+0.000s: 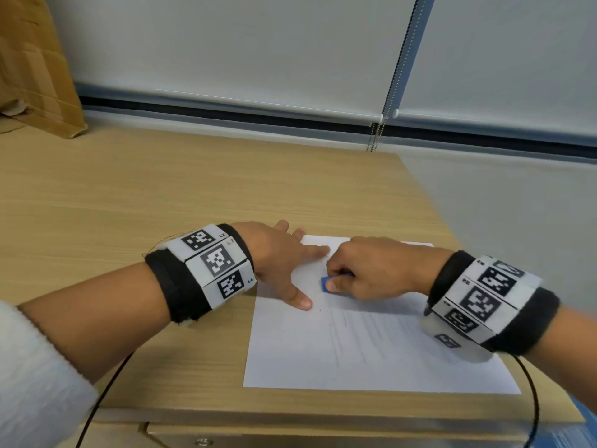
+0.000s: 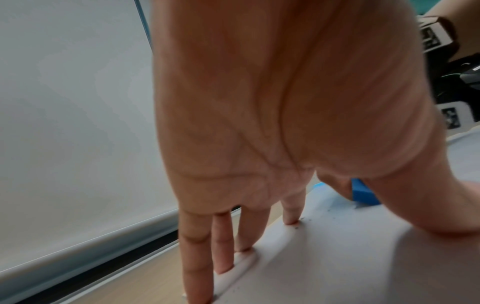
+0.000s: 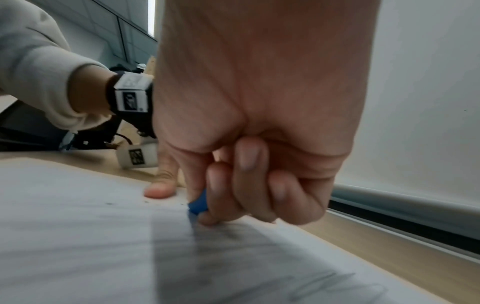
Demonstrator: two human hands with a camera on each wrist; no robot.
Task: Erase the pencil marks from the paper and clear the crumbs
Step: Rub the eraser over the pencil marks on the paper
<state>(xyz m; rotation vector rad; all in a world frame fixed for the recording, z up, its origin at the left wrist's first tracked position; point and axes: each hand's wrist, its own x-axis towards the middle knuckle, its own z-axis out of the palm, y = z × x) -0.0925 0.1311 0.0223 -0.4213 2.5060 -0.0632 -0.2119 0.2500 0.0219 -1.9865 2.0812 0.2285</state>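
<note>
A white sheet of paper (image 1: pixel 371 350) with faint pencil lines lies on the wooden desk (image 1: pixel 161 195) at the front right. My left hand (image 1: pixel 284 263) lies flat with fingers spread, pressing the sheet's upper left corner; its fingertips (image 2: pixel 291 218) sit on the paper edge (image 2: pixel 246 265). My right hand (image 1: pixel 365 270) is curled round a blue eraser (image 1: pixel 324 282), whose tip touches the paper between thumb and fingers. The blue eraser (image 3: pixel 198 202) also shows in the right wrist view and the eraser (image 2: pixel 363 194) in the left wrist view. Small dark crumbs (image 2: pixel 298 225) dot the paper.
A cardboard box (image 1: pixel 35 66) stands at the back left of the desk. A roller blind (image 1: pixel 242 50) with a bead chain (image 1: pixel 374 134) hangs behind. The desk's right edge runs just past the paper. Cables trail from both wristbands over the front edge.
</note>
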